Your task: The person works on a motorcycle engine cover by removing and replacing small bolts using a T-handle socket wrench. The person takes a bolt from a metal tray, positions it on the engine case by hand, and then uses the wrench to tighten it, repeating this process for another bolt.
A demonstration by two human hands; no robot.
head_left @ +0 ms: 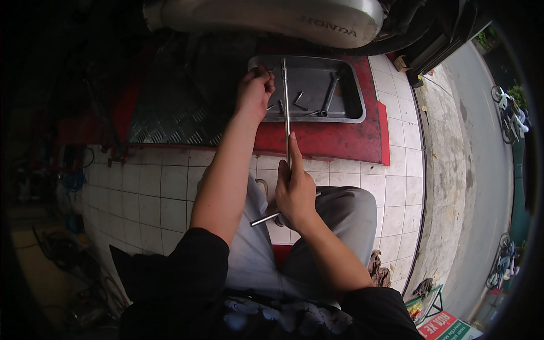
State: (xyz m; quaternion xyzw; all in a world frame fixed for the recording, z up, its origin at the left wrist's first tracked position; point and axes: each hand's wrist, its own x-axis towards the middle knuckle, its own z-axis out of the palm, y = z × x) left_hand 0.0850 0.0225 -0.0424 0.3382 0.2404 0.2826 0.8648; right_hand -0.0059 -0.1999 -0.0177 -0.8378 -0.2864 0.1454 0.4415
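My right hand [297,195] is closed round a long T-handle wrench [285,102], just above its crossbar, with the index finger lying along the shaft. The shaft points away from me and its far end is over a metal tray [345,76]. Over the tray's left side, my left hand [256,90] has its fingers curled in; what they hold, if anything, is hidden. A spanner [330,93] leans in the right part of the tray. Several small bolts [301,101] lie on the tray's bottom near the wrench shaft.
The tray stands on a red platform [334,141] with a ridged metal plate [170,122] on its left. A motorbike's silver casing [272,22] overhangs the far side. White floor tiles [170,175] lie below, with a road [487,147] and parked motorbikes [509,119] to the right.
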